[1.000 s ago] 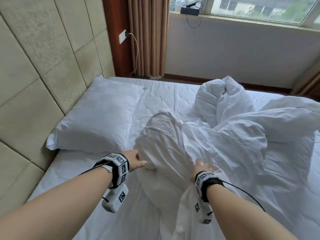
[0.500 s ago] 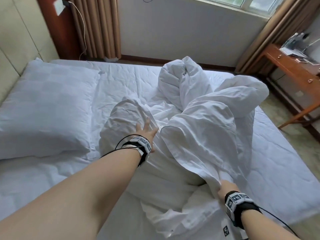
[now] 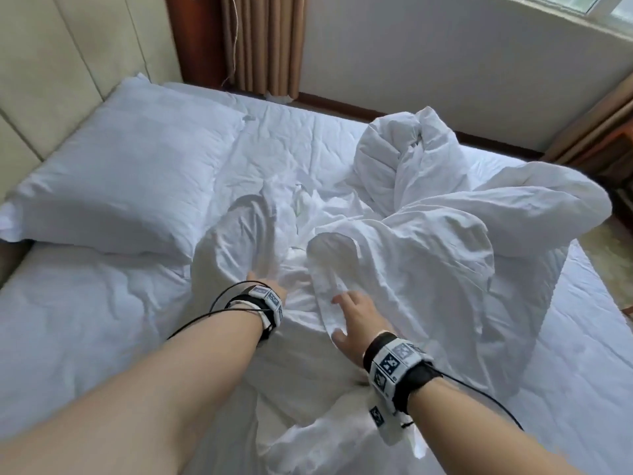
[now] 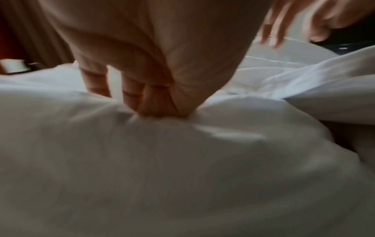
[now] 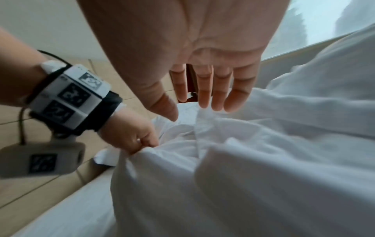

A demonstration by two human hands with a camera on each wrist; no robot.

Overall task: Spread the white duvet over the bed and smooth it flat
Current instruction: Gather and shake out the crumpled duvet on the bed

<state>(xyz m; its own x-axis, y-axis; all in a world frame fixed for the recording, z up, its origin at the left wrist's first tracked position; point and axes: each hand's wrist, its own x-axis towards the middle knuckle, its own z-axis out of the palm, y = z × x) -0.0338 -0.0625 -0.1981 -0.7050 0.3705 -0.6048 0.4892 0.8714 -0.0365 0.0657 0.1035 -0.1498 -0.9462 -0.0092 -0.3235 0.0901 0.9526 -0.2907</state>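
Observation:
The white duvet (image 3: 421,255) lies bunched in twisted folds across the middle and right of the bed (image 3: 85,323). My left hand (image 3: 270,286) pinches a fold of the duvet (image 4: 182,160) near its left hump; in the right wrist view the left hand (image 5: 131,139) has its fingers curled into the cloth. My right hand (image 3: 356,317) hovers just right of it with fingers spread and straight, above a rolled edge of the duvet (image 5: 243,160). The right hand (image 5: 202,89) holds nothing.
A white pillow (image 3: 120,180) lies at the head of the bed on the left, against the padded headboard (image 3: 51,73). Curtains (image 3: 263,42) and a wall stand beyond the bed. A wooden desk edge (image 3: 620,138) shows at the far right.
My right hand has let go of the lower duvet edge and moved up and left, close beside my left hand. My left hand went from flat on the hump to pinching cloth.

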